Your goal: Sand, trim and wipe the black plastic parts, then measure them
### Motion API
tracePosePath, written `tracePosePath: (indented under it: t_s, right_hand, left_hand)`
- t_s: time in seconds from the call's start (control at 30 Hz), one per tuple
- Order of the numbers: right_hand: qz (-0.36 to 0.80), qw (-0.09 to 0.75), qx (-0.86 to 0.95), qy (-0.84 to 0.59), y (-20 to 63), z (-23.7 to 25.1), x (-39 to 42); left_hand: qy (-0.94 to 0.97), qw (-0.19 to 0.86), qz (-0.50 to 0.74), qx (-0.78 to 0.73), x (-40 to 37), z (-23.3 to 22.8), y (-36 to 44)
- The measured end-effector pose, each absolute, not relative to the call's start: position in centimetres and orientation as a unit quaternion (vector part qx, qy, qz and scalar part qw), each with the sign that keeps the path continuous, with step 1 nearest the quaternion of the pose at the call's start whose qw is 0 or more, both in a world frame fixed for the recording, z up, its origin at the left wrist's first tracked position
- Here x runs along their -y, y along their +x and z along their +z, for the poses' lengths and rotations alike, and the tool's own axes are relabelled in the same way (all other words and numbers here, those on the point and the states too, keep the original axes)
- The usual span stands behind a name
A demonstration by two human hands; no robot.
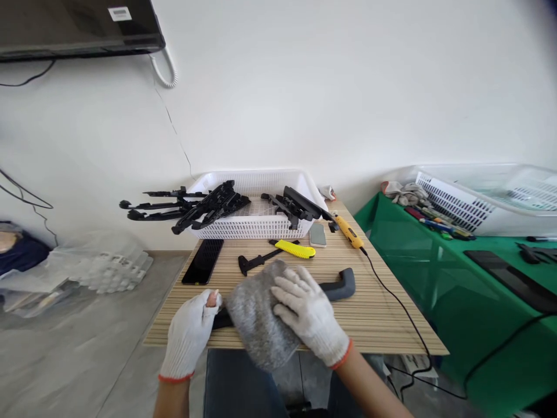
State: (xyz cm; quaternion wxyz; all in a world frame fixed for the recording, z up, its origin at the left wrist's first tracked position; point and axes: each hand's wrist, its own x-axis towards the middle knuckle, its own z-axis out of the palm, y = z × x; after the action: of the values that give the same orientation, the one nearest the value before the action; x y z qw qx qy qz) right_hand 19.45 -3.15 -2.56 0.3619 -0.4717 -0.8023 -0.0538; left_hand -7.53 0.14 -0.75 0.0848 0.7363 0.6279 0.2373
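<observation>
Head view: grey cloth (256, 319) under right hand (308, 316)

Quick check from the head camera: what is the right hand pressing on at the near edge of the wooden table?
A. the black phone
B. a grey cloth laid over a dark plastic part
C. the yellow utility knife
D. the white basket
B: the gloved right hand lies flat on the grey cloth, which covers a dark plastic part that the left hand steadies at its other end.
</observation>
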Motion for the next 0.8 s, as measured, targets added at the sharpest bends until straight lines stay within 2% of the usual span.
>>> tracePosePath:
  t_s: [0.17,0.33,0.53,0.8]
  right_hand:
    - [0.046,0.355,0.822,-0.442,13.6,-2.2,2.2]
    - [0.09,0.339,0.829,-0.435,13.1,-2.2,1.8]
    - [0.059,0.373,0.821,-0.428,19.0,-3.0,2.3]
    - [-0.034,0.338,0.788,-0.514,29.7,-3.4,3.9]
  left_hand:
    - [0.726,0.085,0.237,-0.64,-0.3,-1.1,-7.7]
    - [0.712,0.076,0.205,-0.667,-0.1,-0.7,-7.5]
    - [0.707,0.061,0.177,-0.681,0.0,-0.3,-7.1]
    - [0.713,0.078,0.177,-0.674,0.0,-0.2,-6.9]
